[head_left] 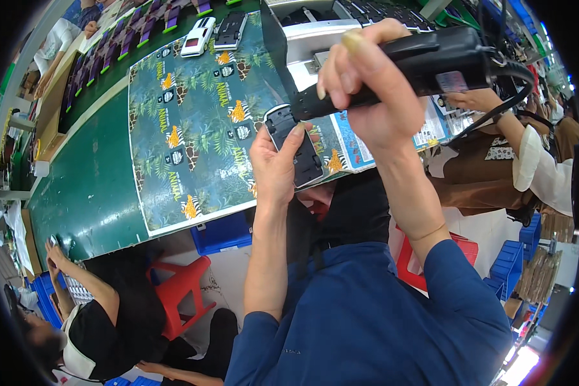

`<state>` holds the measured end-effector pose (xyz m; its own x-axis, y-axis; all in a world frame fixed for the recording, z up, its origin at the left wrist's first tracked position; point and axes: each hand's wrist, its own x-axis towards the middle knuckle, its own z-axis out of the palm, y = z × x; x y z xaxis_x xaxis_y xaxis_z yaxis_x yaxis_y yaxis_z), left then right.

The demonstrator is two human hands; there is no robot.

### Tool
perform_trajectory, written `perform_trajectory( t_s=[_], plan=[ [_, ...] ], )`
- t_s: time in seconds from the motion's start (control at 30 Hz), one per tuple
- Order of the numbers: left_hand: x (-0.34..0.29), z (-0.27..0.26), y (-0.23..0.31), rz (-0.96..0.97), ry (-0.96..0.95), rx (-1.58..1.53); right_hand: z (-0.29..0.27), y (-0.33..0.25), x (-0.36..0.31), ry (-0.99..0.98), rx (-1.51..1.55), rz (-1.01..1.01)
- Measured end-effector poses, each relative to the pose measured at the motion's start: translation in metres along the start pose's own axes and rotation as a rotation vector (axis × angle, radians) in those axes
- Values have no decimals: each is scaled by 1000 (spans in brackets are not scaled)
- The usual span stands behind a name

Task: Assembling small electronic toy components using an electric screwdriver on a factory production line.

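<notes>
My left hand point(273, 166) is closed around a toy car point(307, 162) with its black underside turned up and a white edge showing. The thumb presses on that underside near the table's front edge. In my right hand point(387, 106) I grip a black corded electric screwdriver point(441, 61), held slanting down to the left. Its tip end meets the far part of the car's underside; the bit itself is too small to make out. Farther back lie a white toy car point(198, 36) and, beside it, another toy car point(230, 30) showing a black underside.
A sheet printed with animals and leaves point(193, 128) covers part of the green table point(83, 199). Purple-and-green parts point(119, 45) stand in rows at the back left. The screwdriver's cable point(524, 80) hangs at right. Co-workers sit on both sides; red stools point(180, 296) stand below.
</notes>
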<state>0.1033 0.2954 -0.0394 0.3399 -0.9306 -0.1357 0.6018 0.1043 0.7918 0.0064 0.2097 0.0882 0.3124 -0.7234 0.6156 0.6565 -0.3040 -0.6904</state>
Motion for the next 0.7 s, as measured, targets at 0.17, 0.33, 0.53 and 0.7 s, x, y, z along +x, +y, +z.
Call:
perform_trajectory(
  t_s=[0.17,0.33,0.53,0.7],
  plan=[
    [-2,5,0,37,-17,19,-1,16,-4,-3,-75,-16],
    [-6,4,3,19,7,14,-3,20,-7,-170,-279,36],
    [-5,1,9,-45,2,16,-10,25,-1,-293,-297,56],
    [-3,1,8,-51,7,62,-17,30,0,-326,-286,15]
  ],
)
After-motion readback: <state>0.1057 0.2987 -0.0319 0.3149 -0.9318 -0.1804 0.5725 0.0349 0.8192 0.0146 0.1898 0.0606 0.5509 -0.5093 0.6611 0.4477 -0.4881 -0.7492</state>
